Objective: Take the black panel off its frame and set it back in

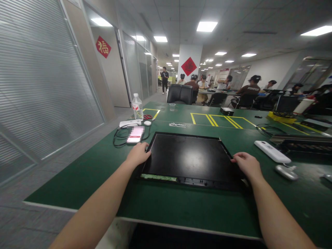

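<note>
A black LCD screen panel point(185, 155) lies face up on the green table point(75, 183), with ceiling light reflected in its middle. Along its near edge runs a bare green circuit strip point(158, 177). My left hand point(137, 154) grips the panel's left edge, its thumb and fingers partly hidden from me. At the opposite side, my right hand point(247, 166) is closed with thumb and forefinger pinched on the right edge. Part of the near right corner is covered by my right hand and in shadow.
Left of the panel are a phone point(135, 134), black cables, a water bottle point(137, 107) and red-handled scissors point(147, 117). A white handheld device point(272, 151) and a silver object point(286, 172) lie to the right. Several people sit at tables farther back.
</note>
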### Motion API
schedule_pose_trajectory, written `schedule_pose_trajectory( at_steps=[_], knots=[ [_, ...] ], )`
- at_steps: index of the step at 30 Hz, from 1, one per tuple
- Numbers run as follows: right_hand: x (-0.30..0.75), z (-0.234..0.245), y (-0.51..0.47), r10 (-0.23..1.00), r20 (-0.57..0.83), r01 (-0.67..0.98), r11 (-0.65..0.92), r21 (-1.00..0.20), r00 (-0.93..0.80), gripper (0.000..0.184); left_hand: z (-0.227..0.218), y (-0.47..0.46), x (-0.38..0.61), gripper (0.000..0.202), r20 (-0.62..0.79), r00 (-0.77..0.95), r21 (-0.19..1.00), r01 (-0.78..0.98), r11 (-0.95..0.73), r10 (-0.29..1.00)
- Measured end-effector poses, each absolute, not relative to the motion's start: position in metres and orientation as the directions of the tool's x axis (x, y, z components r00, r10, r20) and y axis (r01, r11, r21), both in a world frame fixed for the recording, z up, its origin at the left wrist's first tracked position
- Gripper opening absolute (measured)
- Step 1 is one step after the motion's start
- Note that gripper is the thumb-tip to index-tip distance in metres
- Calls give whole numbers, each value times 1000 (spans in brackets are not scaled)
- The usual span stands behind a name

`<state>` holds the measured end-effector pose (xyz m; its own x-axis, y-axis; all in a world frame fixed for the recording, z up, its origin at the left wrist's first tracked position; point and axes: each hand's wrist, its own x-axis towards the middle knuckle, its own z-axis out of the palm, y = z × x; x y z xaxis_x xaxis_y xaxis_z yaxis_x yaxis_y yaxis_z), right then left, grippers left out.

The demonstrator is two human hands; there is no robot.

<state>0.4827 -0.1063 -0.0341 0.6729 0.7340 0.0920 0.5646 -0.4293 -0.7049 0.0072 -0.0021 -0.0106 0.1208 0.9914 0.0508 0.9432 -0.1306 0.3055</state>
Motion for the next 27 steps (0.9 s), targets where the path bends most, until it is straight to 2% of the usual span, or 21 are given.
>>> schedule_pose_trajectory(
  at_steps=[4, 11, 22, 27],
  knots=[
    [483, -35, -106, 751, 53, 528, -412, -742, 659, 24, -6, -3, 6, 37, 13, 97, 268, 959, -97, 995],
    [492, -40, -102, 729, 58, 563, -474, -677, 683, 22, -3, -5, 6, 30, -52, 121, 170, 979, -111, 991],
    [497, -51, -96, 752, 60, 619, -491, -613, 656, 14, -10, 1, 1, 35, -72, 197, 128, 974, -186, 978],
    [491, -49, -97, 767, 63, 655, -498, -568, 638, 11, -10, 2, 1, 32, -47, 229, 128, 967, -221, 972]
  ],
)
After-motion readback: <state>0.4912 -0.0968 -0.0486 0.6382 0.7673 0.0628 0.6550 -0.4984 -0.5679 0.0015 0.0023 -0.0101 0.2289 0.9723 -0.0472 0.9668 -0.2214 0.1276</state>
